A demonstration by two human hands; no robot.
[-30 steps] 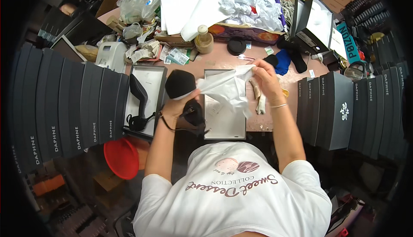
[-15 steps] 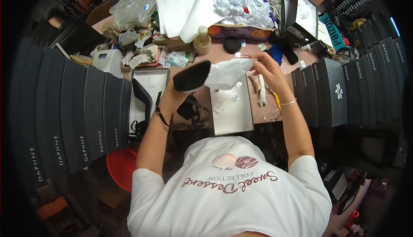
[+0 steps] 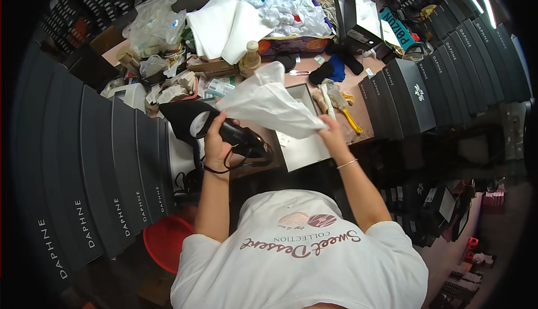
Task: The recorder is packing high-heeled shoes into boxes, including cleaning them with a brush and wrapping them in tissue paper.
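My left hand is closed round a black strappy shoe, its toe pointing to the far left. A white patch, perhaps paper, shows at the shoe's opening. Between my hands stretches a creased sheet of white tissue paper. My right hand pinches its near right corner, while the other end lies against the fingers of my left hand. Below the paper is an open white-lined shoebox, partly covered by it. Left of my left wrist, another open box with a black shoe is mostly hidden.
Stacks of dark shoeboxes rise on the left, with more shoeboxes on the right. Flat white paper sheets and crumpled paper lie at the back. A yellow-handled tool rests right of the open box. A red basin sits low left.
The tissue paper has opened from a crumpled bunch into a wider sheet. My left hand has brought the shoe lower and turned it, so its opening shows. My right hand has come lower and nearer.
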